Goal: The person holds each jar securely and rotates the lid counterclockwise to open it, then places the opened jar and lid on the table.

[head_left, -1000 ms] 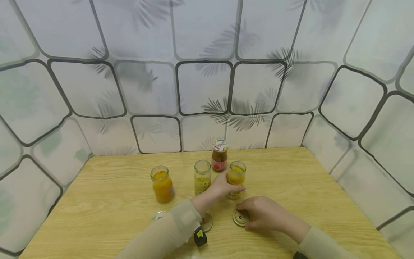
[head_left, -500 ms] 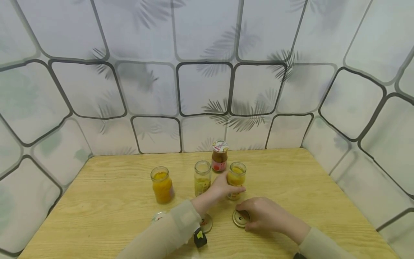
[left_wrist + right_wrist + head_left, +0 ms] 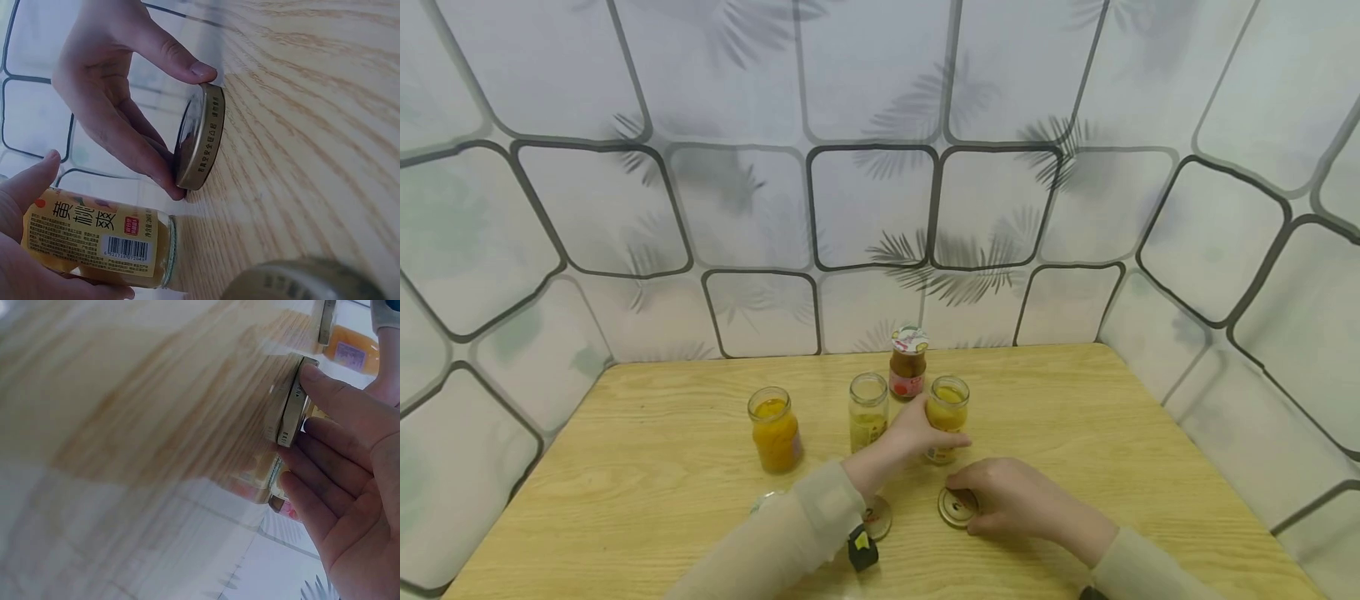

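Note:
My left hand [image 3: 916, 433] grips an uncapped glass jar [image 3: 949, 410] of yellow contents, standing upright on the table. Its yellow label [image 3: 94, 234] with a barcode shows between thumb and fingers in the left wrist view. Nearer to me, my right hand [image 3: 1015, 500] pinches a round gold lid [image 3: 952, 511] by its rim, thumb on one side and fingers on the other. That lid lies flat at the table surface, its printed edge [image 3: 209, 140] visible in the left wrist view. The fingers behind the yellow jar are hidden in the head view.
An open jar [image 3: 868, 400] of pale yellow contents stands left of the gripped jar. Farther left is an open orange jar [image 3: 777, 433]. A capped brown jar [image 3: 908, 371] stands behind. Another gold lid [image 3: 878, 518] and a pale lid [image 3: 767, 500] lie partly behind my left sleeve.

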`<state>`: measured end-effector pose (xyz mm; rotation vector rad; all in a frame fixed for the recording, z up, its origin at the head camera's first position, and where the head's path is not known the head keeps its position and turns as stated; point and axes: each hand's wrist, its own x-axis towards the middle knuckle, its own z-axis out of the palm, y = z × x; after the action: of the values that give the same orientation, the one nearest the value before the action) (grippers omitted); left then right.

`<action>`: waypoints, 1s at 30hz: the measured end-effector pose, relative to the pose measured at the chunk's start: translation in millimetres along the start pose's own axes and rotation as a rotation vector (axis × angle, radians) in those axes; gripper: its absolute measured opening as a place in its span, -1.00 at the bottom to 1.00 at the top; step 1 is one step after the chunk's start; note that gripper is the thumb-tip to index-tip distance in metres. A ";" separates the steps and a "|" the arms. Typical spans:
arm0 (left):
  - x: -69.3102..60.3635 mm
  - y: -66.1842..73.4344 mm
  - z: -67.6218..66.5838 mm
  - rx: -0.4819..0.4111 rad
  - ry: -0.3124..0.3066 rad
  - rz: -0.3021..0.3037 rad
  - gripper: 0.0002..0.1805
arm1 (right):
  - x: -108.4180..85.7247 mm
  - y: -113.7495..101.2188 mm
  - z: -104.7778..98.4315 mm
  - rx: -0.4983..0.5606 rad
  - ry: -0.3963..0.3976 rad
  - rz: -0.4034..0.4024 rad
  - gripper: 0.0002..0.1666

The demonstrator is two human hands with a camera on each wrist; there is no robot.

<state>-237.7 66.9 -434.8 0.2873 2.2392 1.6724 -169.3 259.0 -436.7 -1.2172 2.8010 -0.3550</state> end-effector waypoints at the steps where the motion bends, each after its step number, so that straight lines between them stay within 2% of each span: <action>1: -0.6 1.0 -0.3 0.004 0.002 -0.008 -0.17 | 0.1 0.1 0.4 0.000 0.001 0.000 -0.44; 6: -3.2 9.8 -2.9 0.004 0.015 -0.012 -0.16 | 0.3 1.5 1.8 0.007 0.010 -0.003 -0.45; 9: -3.6 17.5 -6.3 0.038 0.015 0.012 -0.20 | 0.2 2.7 2.2 0.009 0.018 -0.004 -0.44; 12: -3.8 26.7 -10.5 0.081 0.011 0.031 -0.17 | -0.3 3.3 2.0 0.008 0.024 -0.008 -0.44; 16: -5.9 41.6 -19.0 0.055 -0.038 0.039 -0.11 | -0.5 2.5 1.1 0.011 0.014 -0.006 -0.43; 19: -9.0 55.6 -27.5 0.027 -0.099 0.047 -0.10 | -0.9 2.3 0.4 0.014 0.007 -0.004 -0.44; 23: -12.8 76.6 -41.6 0.066 -0.154 0.088 -0.09 | -1.3 2.4 -0.1 0.015 0.010 -0.004 -0.45; 26: -13.7 91.6 -54.3 0.095 -0.169 0.111 -0.11 | -1.2 2.1 -0.5 0.019 0.010 -0.004 -0.44; 30: -10.3 108.2 -73.1 0.149 -0.142 0.122 -0.10 | -1.0 1.3 -0.6 0.019 0.008 -0.003 -0.45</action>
<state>-259.7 29.7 -311.2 0.5712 2.2824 1.4927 -169.6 260.7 -436.4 -1.2194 2.7961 -0.3865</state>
